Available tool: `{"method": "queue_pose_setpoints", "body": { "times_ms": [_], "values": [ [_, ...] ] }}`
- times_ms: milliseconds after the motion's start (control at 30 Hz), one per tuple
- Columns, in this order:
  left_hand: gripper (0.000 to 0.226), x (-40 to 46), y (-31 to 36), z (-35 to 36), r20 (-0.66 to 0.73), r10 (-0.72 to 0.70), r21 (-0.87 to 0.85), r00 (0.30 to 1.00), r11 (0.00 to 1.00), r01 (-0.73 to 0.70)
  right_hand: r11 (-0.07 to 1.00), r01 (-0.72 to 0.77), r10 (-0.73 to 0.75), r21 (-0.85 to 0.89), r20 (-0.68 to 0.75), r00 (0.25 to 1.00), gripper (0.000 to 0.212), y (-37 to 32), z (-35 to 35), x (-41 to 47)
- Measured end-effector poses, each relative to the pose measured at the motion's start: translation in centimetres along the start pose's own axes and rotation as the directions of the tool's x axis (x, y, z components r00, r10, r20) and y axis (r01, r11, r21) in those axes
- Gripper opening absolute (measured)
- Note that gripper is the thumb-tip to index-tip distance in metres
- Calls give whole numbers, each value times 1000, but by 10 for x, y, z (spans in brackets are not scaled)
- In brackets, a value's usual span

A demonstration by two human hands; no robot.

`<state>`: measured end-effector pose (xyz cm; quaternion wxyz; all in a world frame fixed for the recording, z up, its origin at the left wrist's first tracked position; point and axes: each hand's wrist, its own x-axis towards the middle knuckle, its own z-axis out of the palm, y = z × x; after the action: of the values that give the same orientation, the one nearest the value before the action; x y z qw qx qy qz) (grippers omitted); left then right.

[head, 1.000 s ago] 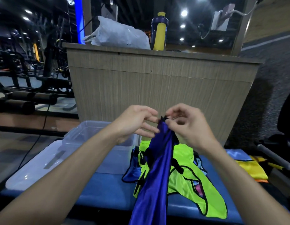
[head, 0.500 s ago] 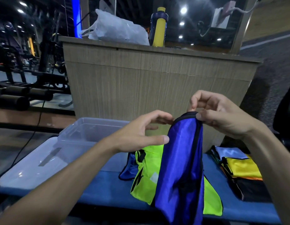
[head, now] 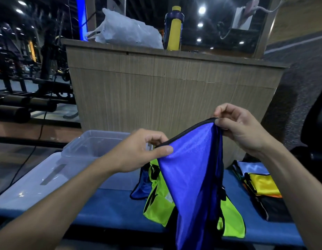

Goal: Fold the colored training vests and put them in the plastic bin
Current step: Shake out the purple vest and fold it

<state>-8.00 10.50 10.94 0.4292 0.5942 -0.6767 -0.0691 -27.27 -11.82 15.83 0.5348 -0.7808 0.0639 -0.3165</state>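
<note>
Blue padded bench [head: 109,208] across the foreground, carrying a clear plastic bin [head: 95,143] at its left end with the bin's lid [head: 28,184] lying flat just beside it, nearer the camera. Behind the bench, a wood-grain counter [head: 167,87] topped by a white plastic bag [head: 126,31] and a yellow-and-navy bottle [head: 173,28]. Dark gym equipment [head: 25,98] off to the left; a cable [head: 30,156] trailing down beside the bin.

Held up over the middle of the bench: blue vest [head: 194,177], hanging from its black-trimmed top edge and blocking most of the neon green vest [head: 160,195] heaped on the bench behind it, plus a second blue piece [head: 140,186] peeking out at the heap's left. Stack of vests [head: 261,186], yellow on top, at the bench's right end, partly cut off by the right forearm.

Left hand [head: 138,150] pinching the trim between thumb and curled fingers at the lower left corner; right hand [head: 241,129] pinching the trim higher up, thumb against forefinger, other fingers curled.

Compared with half a second ago: hands drawn farther apart, top edge now stretched into a slanted line, left thumb closed onto the fabric instead of hovering near it
</note>
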Motion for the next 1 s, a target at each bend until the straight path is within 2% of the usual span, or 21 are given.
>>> {"method": "queue_pose_setpoints", "body": {
  "times_ms": [67,233,300,467,633,733,833,1000],
  "values": [
    [18,0,5,-12,-31,32,148,999,989,-27,999,-16,16,30,-7,1000,24,8,3,-1],
    [23,27,43,-60,-54,149,352,987,928,-121,991,10,1,135,-77,997,19,22,23,-1],
    [27,46,65,-77,-42,139,424,989,899,-109,989,39,-23,142,-113,993,18,28,34,0],
    [28,79,96,-97,13,128,645,992,757,-106,982,181,-186,-47,-150,971,25,36,48,0],
    [25,81,94,-100,58,118,704,991,700,-125,974,177,-185,-141,-49,981,30,45,53,-5],
    [26,78,86,-98,52,131,714,990,688,-128,967,199,-206,-160,-32,978,24,45,57,-8],
    [24,75,78,-98,58,132,735,990,665,-132,967,221,-229,-125,-62,971,27,44,60,-7],
    [24,66,62,-96,77,53,745,996,661,-93,986,157,-164,-57,-174,971,39,39,50,-4]
  ]
}}
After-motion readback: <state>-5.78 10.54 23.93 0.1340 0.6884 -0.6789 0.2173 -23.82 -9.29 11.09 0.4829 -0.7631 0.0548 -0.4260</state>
